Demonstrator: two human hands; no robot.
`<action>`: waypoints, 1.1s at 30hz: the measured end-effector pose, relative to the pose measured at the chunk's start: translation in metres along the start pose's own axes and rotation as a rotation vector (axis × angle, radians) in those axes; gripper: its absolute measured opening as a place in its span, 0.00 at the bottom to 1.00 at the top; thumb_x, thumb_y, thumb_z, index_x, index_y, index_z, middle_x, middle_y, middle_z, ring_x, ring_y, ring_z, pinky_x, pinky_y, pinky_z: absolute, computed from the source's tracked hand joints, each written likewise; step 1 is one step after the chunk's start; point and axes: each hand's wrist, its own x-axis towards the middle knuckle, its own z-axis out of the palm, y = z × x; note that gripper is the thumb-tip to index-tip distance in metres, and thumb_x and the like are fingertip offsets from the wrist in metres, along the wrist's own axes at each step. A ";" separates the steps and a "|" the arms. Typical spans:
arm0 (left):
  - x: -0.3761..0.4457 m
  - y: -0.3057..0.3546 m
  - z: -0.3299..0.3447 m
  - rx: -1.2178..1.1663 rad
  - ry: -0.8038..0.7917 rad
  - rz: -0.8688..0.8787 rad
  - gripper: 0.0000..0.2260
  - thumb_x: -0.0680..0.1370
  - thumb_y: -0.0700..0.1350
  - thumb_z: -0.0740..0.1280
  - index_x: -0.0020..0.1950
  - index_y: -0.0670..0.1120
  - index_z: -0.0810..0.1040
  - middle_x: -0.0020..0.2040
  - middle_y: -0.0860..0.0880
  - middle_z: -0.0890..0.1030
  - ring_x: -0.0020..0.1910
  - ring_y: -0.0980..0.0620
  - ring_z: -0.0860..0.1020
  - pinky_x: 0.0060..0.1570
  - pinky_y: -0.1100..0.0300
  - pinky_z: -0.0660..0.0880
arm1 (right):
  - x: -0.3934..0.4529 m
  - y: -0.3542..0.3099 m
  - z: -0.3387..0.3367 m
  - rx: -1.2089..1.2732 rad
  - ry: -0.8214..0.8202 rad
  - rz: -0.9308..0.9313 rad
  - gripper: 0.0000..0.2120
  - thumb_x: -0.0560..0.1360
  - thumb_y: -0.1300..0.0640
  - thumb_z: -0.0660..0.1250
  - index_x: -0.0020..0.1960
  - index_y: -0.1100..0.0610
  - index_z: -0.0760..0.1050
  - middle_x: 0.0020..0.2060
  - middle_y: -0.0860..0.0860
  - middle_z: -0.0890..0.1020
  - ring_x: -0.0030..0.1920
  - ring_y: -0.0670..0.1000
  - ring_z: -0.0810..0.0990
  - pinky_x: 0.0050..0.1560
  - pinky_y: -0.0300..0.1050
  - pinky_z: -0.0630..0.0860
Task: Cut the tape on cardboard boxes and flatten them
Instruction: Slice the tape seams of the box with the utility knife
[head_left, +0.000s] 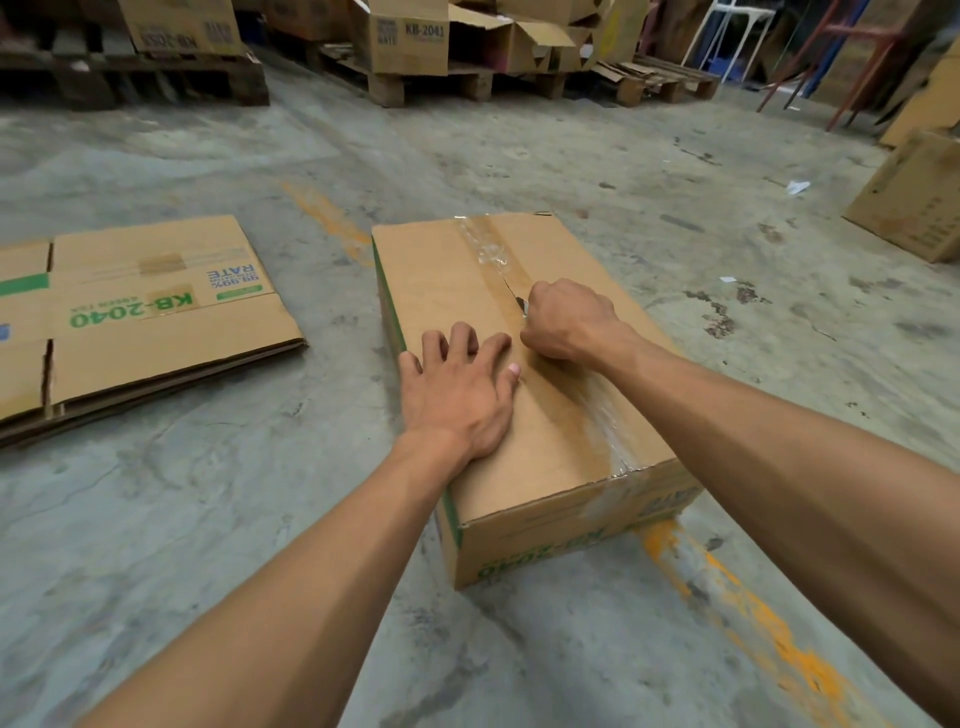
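Head view, box lengthwise away, blade fwd

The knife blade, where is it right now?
In the head view, the blade pokes from the right hand at the tape seam on top of the box, beside the left hand.
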 end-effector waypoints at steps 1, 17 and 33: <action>0.000 0.000 0.000 -0.004 0.002 -0.005 0.21 0.81 0.61 0.47 0.72 0.61 0.63 0.64 0.51 0.66 0.63 0.46 0.62 0.57 0.48 0.60 | -0.002 0.001 0.001 0.010 0.000 0.005 0.16 0.76 0.56 0.60 0.62 0.59 0.71 0.59 0.59 0.77 0.58 0.61 0.75 0.47 0.47 0.66; 0.000 0.004 0.001 -0.001 0.009 -0.033 0.20 0.81 0.60 0.47 0.72 0.62 0.62 0.63 0.51 0.66 0.63 0.47 0.62 0.57 0.48 0.60 | -0.099 0.035 0.003 0.030 -0.006 -0.015 0.04 0.75 0.57 0.56 0.42 0.56 0.66 0.36 0.53 0.69 0.45 0.58 0.74 0.43 0.48 0.66; -0.003 0.009 -0.001 -0.001 -0.022 -0.084 0.19 0.82 0.59 0.47 0.72 0.63 0.63 0.66 0.50 0.65 0.66 0.46 0.61 0.59 0.45 0.58 | -0.202 0.049 0.010 -0.031 0.025 0.099 0.06 0.77 0.56 0.55 0.42 0.53 0.64 0.44 0.55 0.79 0.50 0.62 0.78 0.38 0.48 0.64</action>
